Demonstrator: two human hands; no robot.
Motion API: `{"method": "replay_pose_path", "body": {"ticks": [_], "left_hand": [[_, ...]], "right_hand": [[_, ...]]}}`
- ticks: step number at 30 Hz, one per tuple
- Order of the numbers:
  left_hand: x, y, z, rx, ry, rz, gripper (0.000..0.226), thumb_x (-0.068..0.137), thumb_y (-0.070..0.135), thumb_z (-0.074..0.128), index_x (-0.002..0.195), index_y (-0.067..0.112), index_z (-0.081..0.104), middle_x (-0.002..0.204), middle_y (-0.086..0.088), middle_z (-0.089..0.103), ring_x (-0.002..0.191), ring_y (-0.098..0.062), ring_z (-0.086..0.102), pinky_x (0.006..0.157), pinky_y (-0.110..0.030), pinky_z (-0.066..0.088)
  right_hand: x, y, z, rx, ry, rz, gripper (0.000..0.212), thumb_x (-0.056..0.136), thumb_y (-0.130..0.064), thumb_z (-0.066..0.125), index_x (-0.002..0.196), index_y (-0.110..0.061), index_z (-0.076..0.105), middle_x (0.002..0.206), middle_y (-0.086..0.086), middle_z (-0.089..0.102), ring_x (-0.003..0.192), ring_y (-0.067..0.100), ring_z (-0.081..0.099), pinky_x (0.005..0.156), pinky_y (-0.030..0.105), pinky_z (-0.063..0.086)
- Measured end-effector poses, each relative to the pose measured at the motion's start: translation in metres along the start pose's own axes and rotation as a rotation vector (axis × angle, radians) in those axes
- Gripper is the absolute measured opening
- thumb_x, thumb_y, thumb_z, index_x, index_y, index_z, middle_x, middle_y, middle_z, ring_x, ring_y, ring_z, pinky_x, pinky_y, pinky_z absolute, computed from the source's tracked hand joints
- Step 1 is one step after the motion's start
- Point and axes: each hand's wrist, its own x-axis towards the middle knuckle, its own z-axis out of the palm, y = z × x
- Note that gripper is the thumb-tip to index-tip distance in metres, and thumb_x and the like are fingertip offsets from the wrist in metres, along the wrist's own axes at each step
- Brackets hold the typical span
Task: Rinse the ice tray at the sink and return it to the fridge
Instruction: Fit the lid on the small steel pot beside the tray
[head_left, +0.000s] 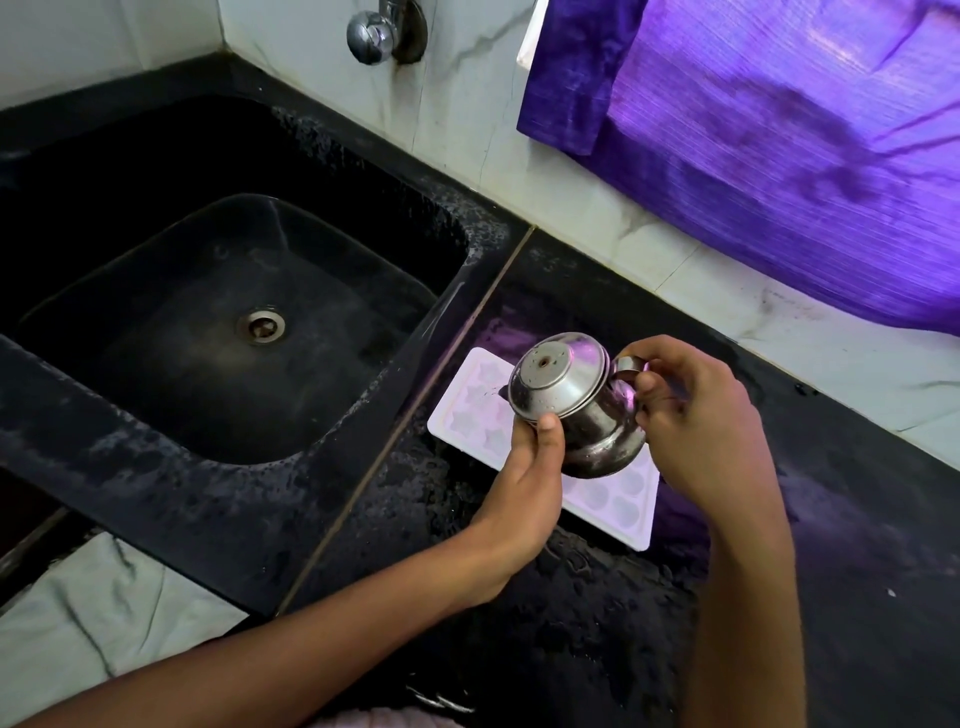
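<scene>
Fingers of the right hand (696, 415) curl round the handle of a tilted steel jug (576, 405); left hand (524, 467) grips its lidded rim above the white ice tray (467, 410). No writing is legible.

Ice tray (618, 506): white plastic, rectangular, rounded corners, lies flat, open side up, on black counter (597, 623) just right of sink (218, 332). Long axis runs diagonally, far-left to near-right. Far-left cavities star-shaped, near-right cavities rounded; middle hidden behind steel pot (576, 405) held over it. Purple tint reflected on surface. Whether cavities hold water cannot be told.

Sink: black, deep basin, round metal drain at bottom, wet speckled rim. Chrome tap (371, 34) on tiled wall above far edge.
</scene>
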Motion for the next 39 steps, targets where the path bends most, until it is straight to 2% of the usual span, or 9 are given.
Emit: {"method": "replay_pose_path", "body": {"ticks": [7, 11, 15, 17, 21, 25, 30, 35, 39], "left_hand": [[0.004, 0.000, -0.002, -0.009, 0.006, 0.074, 0.051, 0.099, 0.046, 0.017, 0.146, 0.048, -0.002, 0.127, 0.033, 0.023, 0.117, 0.012, 0.020, 0.099, -0.016, 0.015], [0.009, -0.002, -0.004, -0.002, 0.035, 0.124, 0.050, 0.098, 0.047, 0.020, 0.145, 0.049, 0.002, 0.120, 0.041, 0.027, 0.099, 0.029, 0.027, 0.096, -0.013, 0.020], [0.021, -0.004, -0.008, 0.026, 0.058, 0.199, 0.052, 0.098, 0.045, 0.025, 0.147, 0.044, 0.008, 0.121, 0.044, 0.032, 0.090, 0.040, 0.029, 0.078, 0.009, 0.026], [0.028, -0.003, -0.010, 0.032, 0.070, 0.233, 0.053, 0.098, 0.043, 0.030, 0.148, 0.041, 0.012, 0.124, 0.042, 0.035, 0.095, 0.040, 0.033, 0.075, 0.012, 0.028], [0.042, 0.003, -0.015, 0.038, 0.074, 0.298, 0.057, 0.095, 0.041, 0.041, 0.148, 0.033, 0.021, 0.144, 0.020, 0.040, 0.125, 0.013, 0.039, 0.090, 0.005, 0.034], [0.061, 0.015, -0.017, 0.035, 0.103, 0.375, 0.055, 0.093, 0.032, 0.053, 0.144, 0.028, 0.034, 0.136, 0.019, 0.048, 0.117, 0.016, 0.046, 0.089, -0.002, 0.040], [0.095, 0.024, -0.024, 0.044, 0.129, 0.384, 0.068, 0.079, 0.039, 0.065, 0.141, 0.025, 0.039, 0.137, 0.011, 0.053, 0.125, -0.001, 0.049, 0.107, -0.031, 0.040], [0.134, 0.030, -0.026, 0.051, 0.161, 0.356, 0.065, 0.075, 0.030, 0.072, 0.134, 0.023, 0.044, 0.136, 0.007, 0.054, 0.126, -0.006, 0.049, 0.109, -0.037, 0.039], [0.169, 0.035, -0.030, 0.078, 0.183, 0.326, 0.071, 0.077, 0.024, 0.074, 0.140, 0.015, 0.040, 0.139, 0.003, 0.051, 0.130, -0.009, 0.046, 0.110, -0.039, 0.037]], "right_hand": [[0.001, 0.005, 0.008, 0.089, 0.053, 0.014, 0.030, 0.092, -0.003, 0.045, 0.095, -0.028, 0.061, 0.081, -0.014, 0.062, 0.076, 0.015, 0.062, 0.074, 0.045, 0.055], [0.002, 0.011, 0.015, 0.182, 0.073, 0.029, 0.030, 0.093, -0.003, 0.045, 0.093, -0.030, 0.059, 0.076, -0.016, 0.059, 0.075, 0.014, 0.062, 0.076, 0.049, 0.055], [0.006, 0.020, 0.021, 0.294, 0.103, 0.063, 0.036, 0.090, 0.004, 0.043, 0.093, -0.027, 0.061, 0.071, -0.015, 0.057, 0.073, 0.020, 0.061, 0.075, 0.052, 0.056], [0.008, 0.022, 0.024, 0.357, 0.124, 0.070, 0.037, 0.090, 0.007, 0.042, 0.091, -0.025, 0.062, 0.075, -0.009, 0.058, 0.072, 0.017, 0.060, 0.076, 0.050, 0.057], [0.016, 0.023, 0.027, 0.561, 0.194, 0.096, 0.041, 0.095, 0.005, 0.038, 0.084, -0.028, 0.060, 0.077, 0.002, 0.058, 0.073, 0.012, 0.058, 0.073, 0.030, 0.059], [0.031, 0.027, 0.031, 0.711, 0.228, 0.156, 0.040, 0.097, 0.005, 0.038, 0.084, -0.027, 0.059, 0.076, -0.002, 0.057, 0.071, 0.007, 0.057, 0.066, 0.017, 0.056], [0.061, 0.038, 0.043, 0.853, 0.234, 0.241, 0.038, 0.097, 0.006, 0.037, 0.085, -0.021, 0.060, 0.077, -0.004, 0.057, 0.073, 0.010, 0.056, 0.070, 0.021, 0.056], [0.094, 0.056, 0.061, 0.938, 0.257, 0.319, 0.029, 0.098, 0.005, 0.036, 0.093, -0.013, 0.058, 0.082, -0.001, 0.056, 0.074, 0.011, 0.055, 0.070, 0.020, 0.056], [0.125, 0.070, 0.076, 0.955, 0.267, 0.349, 0.025, 0.097, 0.006, 0.037, 0.101, -0.009, 0.057, 0.085, -0.001, 0.057, 0.076, 0.010, 0.056, 0.070, 0.018, 0.056]]}}
